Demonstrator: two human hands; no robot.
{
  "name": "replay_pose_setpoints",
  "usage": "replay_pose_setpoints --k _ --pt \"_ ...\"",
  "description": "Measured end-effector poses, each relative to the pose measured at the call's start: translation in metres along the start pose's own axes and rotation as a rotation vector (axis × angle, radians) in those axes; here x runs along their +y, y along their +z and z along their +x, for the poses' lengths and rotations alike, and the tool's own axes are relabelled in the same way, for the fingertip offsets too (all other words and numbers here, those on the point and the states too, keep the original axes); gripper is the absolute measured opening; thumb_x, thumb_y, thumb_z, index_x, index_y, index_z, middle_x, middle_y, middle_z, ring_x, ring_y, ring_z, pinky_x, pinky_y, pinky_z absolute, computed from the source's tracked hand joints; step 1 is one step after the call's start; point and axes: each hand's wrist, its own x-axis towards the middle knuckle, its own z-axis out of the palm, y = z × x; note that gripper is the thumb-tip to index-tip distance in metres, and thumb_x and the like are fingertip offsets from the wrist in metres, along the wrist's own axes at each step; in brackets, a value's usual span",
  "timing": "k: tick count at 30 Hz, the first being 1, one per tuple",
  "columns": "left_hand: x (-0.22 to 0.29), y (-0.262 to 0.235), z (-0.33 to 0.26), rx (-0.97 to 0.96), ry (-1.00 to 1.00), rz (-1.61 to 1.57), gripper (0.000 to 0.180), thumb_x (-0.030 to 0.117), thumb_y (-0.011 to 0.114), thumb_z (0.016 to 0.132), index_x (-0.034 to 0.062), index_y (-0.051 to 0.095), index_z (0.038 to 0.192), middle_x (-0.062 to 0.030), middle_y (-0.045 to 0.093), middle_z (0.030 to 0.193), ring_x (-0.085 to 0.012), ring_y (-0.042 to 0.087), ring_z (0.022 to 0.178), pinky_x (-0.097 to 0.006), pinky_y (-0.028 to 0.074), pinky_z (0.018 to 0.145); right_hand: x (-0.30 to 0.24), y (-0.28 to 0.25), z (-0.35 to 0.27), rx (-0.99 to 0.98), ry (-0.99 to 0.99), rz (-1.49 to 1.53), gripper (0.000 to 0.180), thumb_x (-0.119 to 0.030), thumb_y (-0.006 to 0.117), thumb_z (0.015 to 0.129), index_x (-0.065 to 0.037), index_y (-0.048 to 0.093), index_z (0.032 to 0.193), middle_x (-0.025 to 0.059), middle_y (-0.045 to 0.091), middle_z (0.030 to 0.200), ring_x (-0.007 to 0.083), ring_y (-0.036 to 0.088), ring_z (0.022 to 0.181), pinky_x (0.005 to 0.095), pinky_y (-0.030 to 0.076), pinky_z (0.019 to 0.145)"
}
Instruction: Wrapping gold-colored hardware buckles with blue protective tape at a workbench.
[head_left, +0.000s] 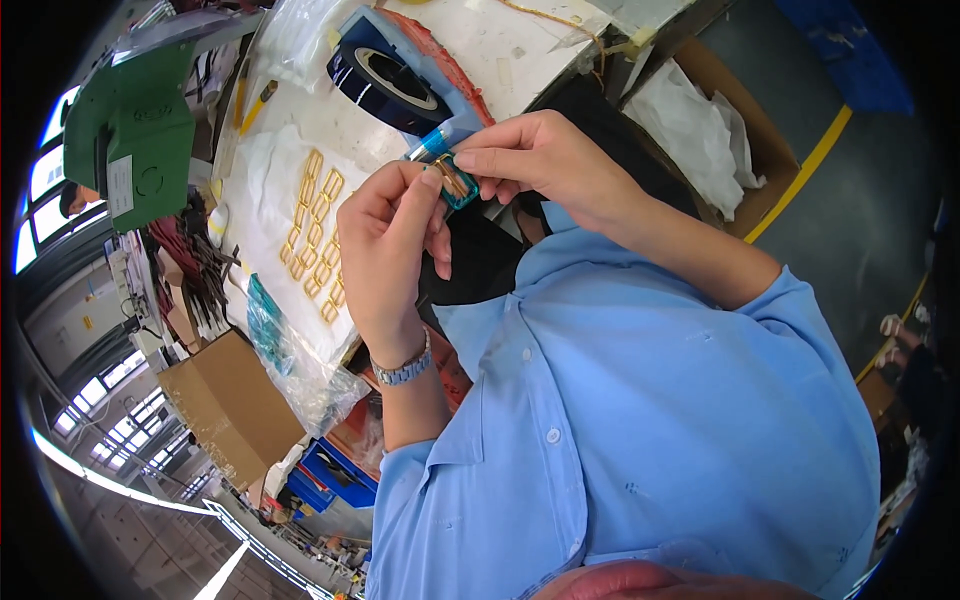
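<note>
Light-blue shirt (650,420) cloth fills the foreground, buttoned down the front, with both bare forearms reaching away from it toward a white worktable (540,62). At the table's near edge the left hand (385,225) and right hand (535,160) come together over one small frame (458,186), rectangular, gold-coloured and teal — both hands have it pinched, the left thumb and fingers at its left side, the right thumb and fingers at its upper right. Its finer detail is partly hidden by the fingertips. A metal-banded watch (405,370) circles the left wrist. Just beyond the hands stands a blue tape holder (408,50) carrying a dark tape roll (350,88); a shiny blue piece (432,143) shows right beside the fingers. Left of the hands, gold-coloured frames (314,232) lie in rows on a white sheet (262,205), and near them sits a clear plastic bag (325,395) with teal material (265,318) inside.
</note>
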Motion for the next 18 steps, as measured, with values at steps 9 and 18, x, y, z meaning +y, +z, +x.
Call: replay_pose_setpoints --k 9,18 --pt "0.000 0.013 -0.009 0.107 0.092 0.185 0.022 0.018 0.066 0.107 0.0005 0.068 0.094 0.0007 0.061 0.066 -0.0044 0.054 0.049 -0.020 0.040 0.044 0.005 -0.003 0.006 -0.035 0.082 0.144 0.026 -0.022 0.075 0.102 0.002 0.079 0.110 0.0028 0.075 0.093 0.0074 0.067 0.078 0.0259 0.058 0.075" --pt "-0.030 0.031 -0.028 0.481 0.407 0.359 0.021 0.000 0.079 0.094 -0.0018 0.070 0.113 -0.0048 0.068 0.085 -0.0090 0.063 0.070 -0.023 0.051 0.062 -0.003 0.002 -0.001 -0.059 0.177 0.251 0.027 -0.025 0.073 0.103 0.000 0.076 0.115 0.0051 0.078 0.102 0.0102 0.074 0.086 0.0295 0.063 0.081"
